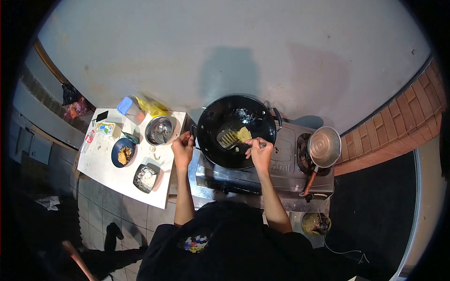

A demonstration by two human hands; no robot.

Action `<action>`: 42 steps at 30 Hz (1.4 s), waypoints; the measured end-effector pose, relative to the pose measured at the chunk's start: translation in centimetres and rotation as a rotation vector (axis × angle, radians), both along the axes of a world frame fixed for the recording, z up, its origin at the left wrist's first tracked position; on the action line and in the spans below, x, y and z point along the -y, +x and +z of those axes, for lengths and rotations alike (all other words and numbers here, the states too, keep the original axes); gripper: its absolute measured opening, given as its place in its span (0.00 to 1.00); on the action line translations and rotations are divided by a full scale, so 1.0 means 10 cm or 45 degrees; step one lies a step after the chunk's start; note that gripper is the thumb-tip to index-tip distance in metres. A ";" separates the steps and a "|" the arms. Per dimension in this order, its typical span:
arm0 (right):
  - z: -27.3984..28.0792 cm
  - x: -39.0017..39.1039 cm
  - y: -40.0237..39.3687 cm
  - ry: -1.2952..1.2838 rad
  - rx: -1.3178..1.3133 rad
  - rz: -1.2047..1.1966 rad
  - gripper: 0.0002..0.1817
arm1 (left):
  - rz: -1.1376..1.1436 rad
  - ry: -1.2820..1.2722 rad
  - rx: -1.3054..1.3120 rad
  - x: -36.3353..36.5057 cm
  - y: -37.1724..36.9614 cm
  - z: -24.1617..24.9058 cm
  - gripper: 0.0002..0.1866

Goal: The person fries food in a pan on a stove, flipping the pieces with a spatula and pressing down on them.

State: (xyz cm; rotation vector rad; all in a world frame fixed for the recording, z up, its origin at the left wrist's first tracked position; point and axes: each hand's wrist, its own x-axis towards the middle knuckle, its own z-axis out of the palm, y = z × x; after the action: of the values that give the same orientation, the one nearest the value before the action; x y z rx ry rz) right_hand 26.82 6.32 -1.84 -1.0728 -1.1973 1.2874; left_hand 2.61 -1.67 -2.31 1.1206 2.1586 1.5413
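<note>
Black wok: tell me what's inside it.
Inside the black wok are a yellow piece of food and the head of a slotted spatula, its handle in the right hand. What lies under the food is covered, and the hand hides part of the near right side.

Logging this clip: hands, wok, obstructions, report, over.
Left hand at wok handle. Right hand holding slotted spatula inside wok. Yellow food beside spatula. No obstruction seen.
</note>
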 end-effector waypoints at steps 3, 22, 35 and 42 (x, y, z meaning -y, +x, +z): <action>0.00 -0.04 0.02 0.029 -0.007 0.056 0.13 | 0.021 0.002 -0.023 0.00 0.02 -0.02 0.13; 0.27 0.08 0.13 0.031 0.044 0.115 0.17 | 0.022 0.022 0.073 0.04 0.02 -0.05 0.14; 0.03 0.07 0.00 0.042 -0.033 0.063 0.18 | 0.028 -0.042 0.001 0.05 0.01 -0.04 0.15; -0.04 0.07 -0.02 0.010 -0.073 0.040 0.18 | 0.014 -0.025 -0.011 0.05 0.02 -0.04 0.15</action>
State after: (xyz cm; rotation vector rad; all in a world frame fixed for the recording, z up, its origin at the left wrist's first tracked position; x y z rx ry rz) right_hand 26.61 5.65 -2.26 -1.0084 -1.1793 1.3278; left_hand 2.80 -2.18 -2.70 1.1130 2.1839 1.5196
